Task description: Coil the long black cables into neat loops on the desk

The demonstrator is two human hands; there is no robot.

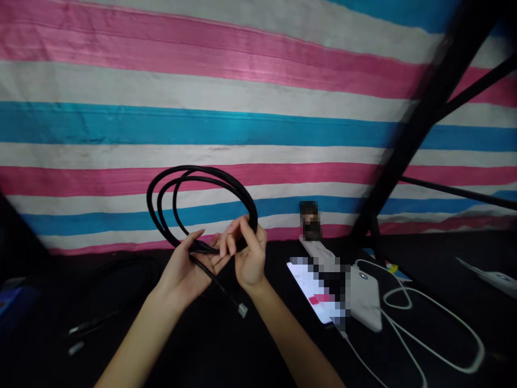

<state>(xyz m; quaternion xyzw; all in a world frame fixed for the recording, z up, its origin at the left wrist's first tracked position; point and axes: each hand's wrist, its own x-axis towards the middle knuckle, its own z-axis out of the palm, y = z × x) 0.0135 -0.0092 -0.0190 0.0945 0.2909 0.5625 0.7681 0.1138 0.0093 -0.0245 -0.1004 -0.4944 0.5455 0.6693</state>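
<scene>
A black cable (202,171) is wound in several loose loops and held up in front of the striped sheet. My left hand (194,272) is closed on the lower part of the loops, its thumb on top and its fingers underneath. At the right side of the coil, my right hand (248,248) grips the bundle with its fingers curled round it. One end of the cable hangs below my hands and carries a small pale connector (242,310). The other end cannot be made out.
A lit phone (313,291) and a white power bank (363,299) with a white cord (444,312) lie to the right. Another dark cable (97,323) with a metal plug lies at left. A black metal frame (412,129) slants up at right before the striped sheet (202,126).
</scene>
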